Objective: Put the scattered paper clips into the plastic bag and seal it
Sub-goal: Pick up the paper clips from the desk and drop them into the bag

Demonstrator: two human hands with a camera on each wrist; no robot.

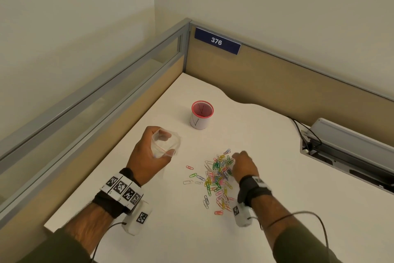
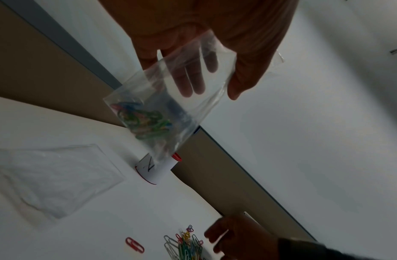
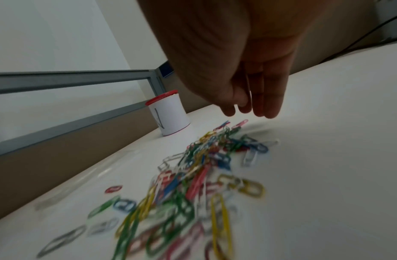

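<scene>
My left hand holds a clear plastic bag above the white desk, mouth up, its red zip line showing. In the left wrist view the bag hangs from the left hand, with several coloured clips in its bottom. A pile of coloured paper clips lies scattered at centre right. My right hand is over the pile's far end. In the right wrist view the right hand points its fingers down just above the clips and holds nothing I can see.
A white cup with a red rim stands behind the bag. A second clear bag lies flat on the desk to the left. Partition walls close the back and left. A cable slot with wires is at the right.
</scene>
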